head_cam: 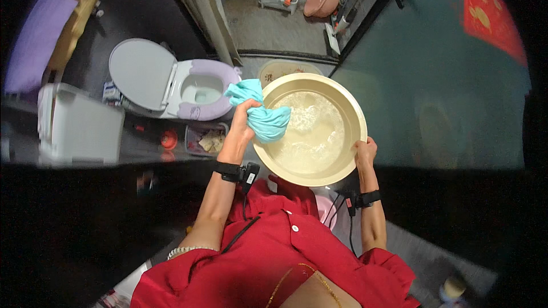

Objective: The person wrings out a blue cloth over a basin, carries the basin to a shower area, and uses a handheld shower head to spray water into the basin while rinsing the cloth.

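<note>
My left hand (pixel 245 120) grips a bunched turquoise cloth (pixel 269 123) at the left side of a cream plastic basin (pixel 361 113). Part of the cloth hangs over the inside of the rim, and another part sticks out above my thumb. Cloudy, sudsy water (pixel 310 137) lies in the basin. At the lower right of the rim, my right hand (pixel 365 152) is closed around the edge. Whether my left hand also touches the basin is hard to tell. The basin is in front of my red clothing, and its underside is hidden.
Left of the basin stands a toilet (pixel 201 111) with its lid raised and a lilac seat cover. A plastic bin with a cloth (pixel 209 140) sits below it. Beyond the basin lie a mat (pixel 289 67), a doorway sill and a pink basin (pixel 322 0). A glass door (pixel 432 94) is at right.
</note>
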Motion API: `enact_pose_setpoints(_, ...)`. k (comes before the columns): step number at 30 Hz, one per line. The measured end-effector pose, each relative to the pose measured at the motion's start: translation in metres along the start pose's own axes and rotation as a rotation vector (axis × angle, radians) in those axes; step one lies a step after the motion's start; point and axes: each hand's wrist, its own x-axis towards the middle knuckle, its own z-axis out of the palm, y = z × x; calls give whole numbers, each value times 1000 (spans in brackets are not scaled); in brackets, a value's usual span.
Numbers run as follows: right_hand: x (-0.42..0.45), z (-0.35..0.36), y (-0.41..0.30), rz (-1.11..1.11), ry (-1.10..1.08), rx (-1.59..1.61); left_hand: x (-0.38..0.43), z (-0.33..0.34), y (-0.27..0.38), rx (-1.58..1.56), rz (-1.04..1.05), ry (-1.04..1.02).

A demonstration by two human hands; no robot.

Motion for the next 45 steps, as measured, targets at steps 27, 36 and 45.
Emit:
enact_pose_setpoints(27, 496, 412, -143, -5, -284, -9, 533, 34, 169, -163, 105, 212)
enact_pose_setpoints(36, 593, 602, -117, -75, -318, -92, 688, -52, 228, -149, 112, 478)
enact_pose_setpoints(45, 653, 727, -66, -13, -362, -329, 821, -180, 209, 68, 321, 389)
